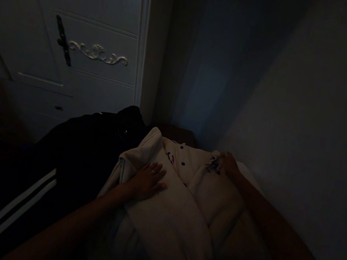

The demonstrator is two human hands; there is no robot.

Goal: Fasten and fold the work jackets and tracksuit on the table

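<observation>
A cream-coloured garment (162, 199) lies spread in front of me, with dark blue round dots and dark printed or stitched motifs near its upper part. It looks like a jacket or similar top, with one part folded over. My left hand (146, 181) rests flat on the folded part, fingers stretched out, a ring on one finger. At the garment's upper right edge, beside a dark motif, is my right hand (229, 165). Its fingers are blurred and dim, so whether they pinch the cloth is unclear.
Dark clothing (84, 146) with white stripes is heaped on the left. Behind it stands a white panelled cabinet door (114, 5) with a dark handle (63, 40) and scroll ornament. A pale wall (314, 104) rises on the right. The room is very dim.
</observation>
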